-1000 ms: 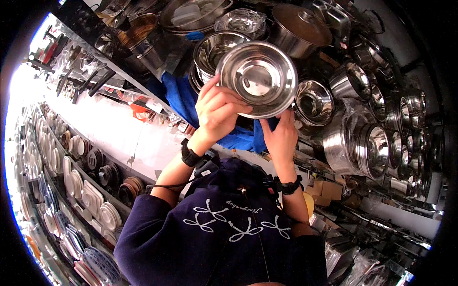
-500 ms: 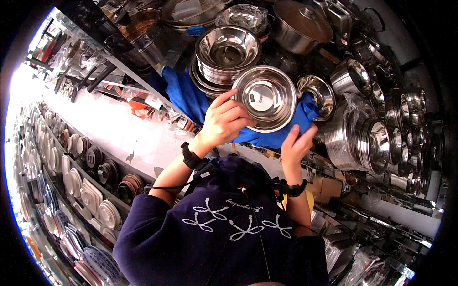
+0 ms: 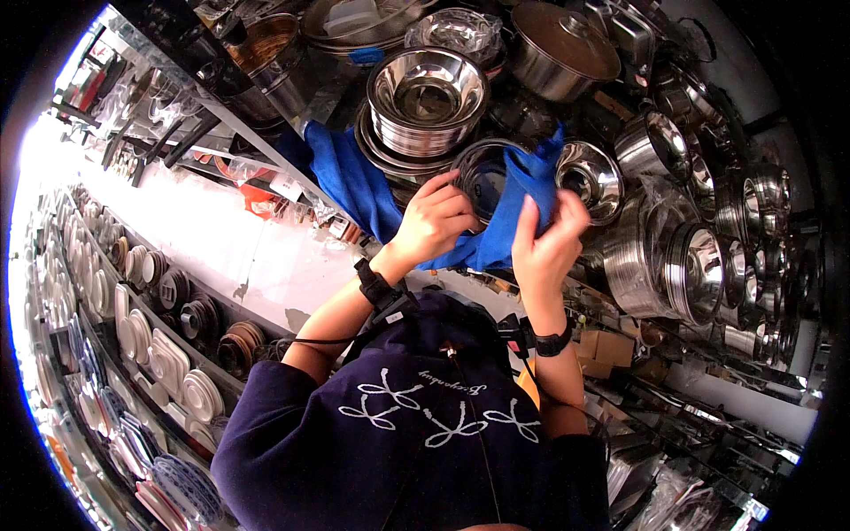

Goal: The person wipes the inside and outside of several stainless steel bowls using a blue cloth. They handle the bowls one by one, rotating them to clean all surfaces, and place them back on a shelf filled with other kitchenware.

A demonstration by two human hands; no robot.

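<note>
Shelves [image 3: 266, 168] crowded with steel pots and bowls fill the view, with racks of plates [image 3: 168, 354] low on the left. A stack of bowls [image 3: 427, 102] stands just above the hands, and a lidded pot [image 3: 562, 40] sits beyond it. A blue cloth [image 3: 354, 181] trails from the shelf to the hands. The bowl [image 3: 485, 175], tilted with its mouth toward the camera, is between the hands, partly wrapped in the cloth. The left hand [image 3: 434, 221] curls its fingers over the bowl's rim. The right hand [image 3: 547, 243] presses the cloth against the bowl, fingers together.
</note>
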